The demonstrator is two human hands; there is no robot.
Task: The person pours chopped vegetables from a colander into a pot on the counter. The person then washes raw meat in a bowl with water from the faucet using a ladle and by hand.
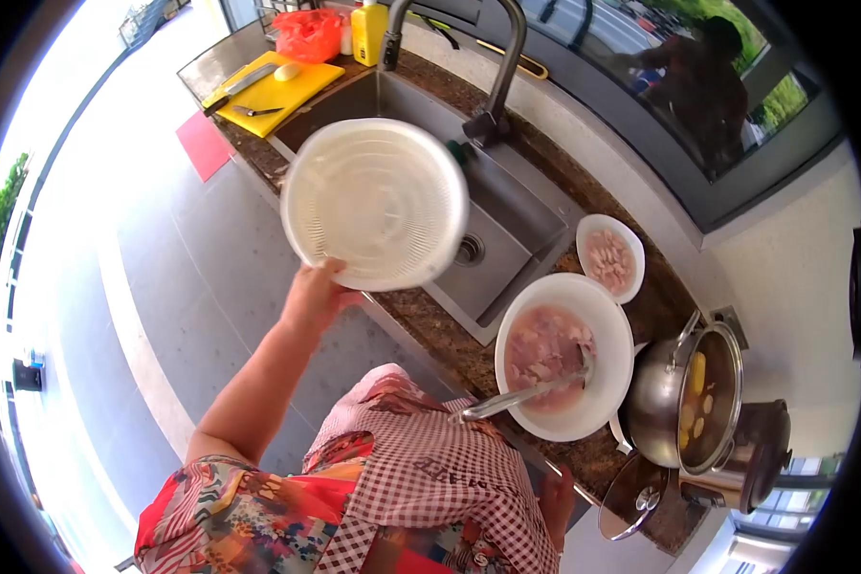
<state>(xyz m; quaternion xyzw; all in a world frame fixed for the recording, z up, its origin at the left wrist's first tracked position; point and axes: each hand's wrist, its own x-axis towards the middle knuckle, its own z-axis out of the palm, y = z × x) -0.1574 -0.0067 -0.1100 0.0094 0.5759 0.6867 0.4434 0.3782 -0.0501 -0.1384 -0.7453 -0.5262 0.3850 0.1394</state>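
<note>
My left hand [318, 292] is closed on the near rim of a white plastic colander [378, 206], which is tilted so that its slotted inside faces me. The colander is above the sink [507, 225] and hides part of it. My right hand [555, 497] is low beside my checked apron [440, 454], near the counter edge; its fingers are mostly hidden. Closest to it on the counter stands a white bowl [617, 383] of pale pink meat pieces [540, 349] in cloudy liquid. A metal ladle [517, 397] leans in that bowl, its handle over the near rim.
A small white bowl [609, 256] holds more pale pieces. Beyond the big bowl are a steel pot [660, 402] with yellow chunks in liquid and a glass lid [631, 497]. A faucet [497, 91] arches over the sink. A knife [249, 81] lies on the yellow cutting board [282, 100].
</note>
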